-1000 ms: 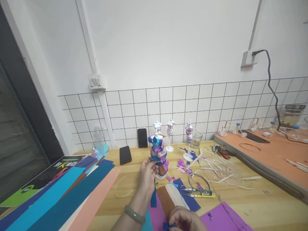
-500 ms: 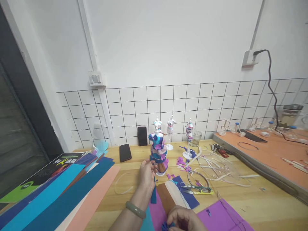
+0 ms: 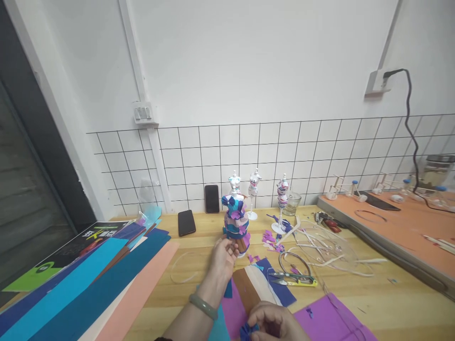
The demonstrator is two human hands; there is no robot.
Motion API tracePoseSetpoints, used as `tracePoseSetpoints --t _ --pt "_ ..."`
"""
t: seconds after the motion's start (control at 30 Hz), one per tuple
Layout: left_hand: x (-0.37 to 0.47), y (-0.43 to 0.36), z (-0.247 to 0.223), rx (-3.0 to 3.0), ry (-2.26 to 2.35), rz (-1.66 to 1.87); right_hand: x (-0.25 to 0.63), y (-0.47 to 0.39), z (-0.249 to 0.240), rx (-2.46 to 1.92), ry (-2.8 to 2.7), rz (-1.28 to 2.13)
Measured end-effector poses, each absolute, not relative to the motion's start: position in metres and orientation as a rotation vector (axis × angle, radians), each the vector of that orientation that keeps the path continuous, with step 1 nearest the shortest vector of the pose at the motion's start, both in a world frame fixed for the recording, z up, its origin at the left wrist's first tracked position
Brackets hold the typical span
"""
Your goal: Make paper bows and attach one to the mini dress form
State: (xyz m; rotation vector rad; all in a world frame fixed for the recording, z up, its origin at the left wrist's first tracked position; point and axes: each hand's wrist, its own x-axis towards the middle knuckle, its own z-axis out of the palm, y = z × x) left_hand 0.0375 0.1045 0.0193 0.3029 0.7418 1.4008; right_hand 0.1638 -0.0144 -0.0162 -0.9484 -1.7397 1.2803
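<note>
A small white dress form (image 3: 236,195) stands mid-table in a layered skirt of blue, pink, purple and brown pieces, with a dark blue bow at its shoulder. My left hand (image 3: 221,263), a green bangle at its wrist, has its curled fingers at the lower left of that skirt; part of the grip is hidden. At the bottom edge my right hand (image 3: 275,322) pinches a dark blue bow (image 3: 246,330), partly cut off by the frame. Beneath the hands lie coloured sheets, among them a brown one (image 3: 245,286) and a purple one (image 3: 230,312).
Yellow-handled snips (image 3: 296,280) lie right of the sheets, beside a metal hoop (image 3: 294,263) and tangled clear cord (image 3: 323,244). Other small dress forms (image 3: 282,194) and a glass (image 3: 292,203) stand behind. Long coloured strips (image 3: 103,279) cover the left; two phones (image 3: 186,222) lie farther back.
The view has shifted slightly. My left hand has turned a little at the skirt, its fingers less tightly bunched. The bow in my right hand has risen slightly and shows more.
</note>
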Motion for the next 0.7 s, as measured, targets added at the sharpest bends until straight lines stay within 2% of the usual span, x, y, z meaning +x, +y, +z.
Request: tracePoseSetpoints --t 0.3,0.7 --pt "0.037 0.106 0.020 0.267 0.647 1.392 0.173 0.005 -0.013 -1.026 -1.410 1.345" --pt "0.036 0.108 0.019 0.340 0.587 1.391 0.172 0.062 0.027 -0.955 -1.428 1.161"
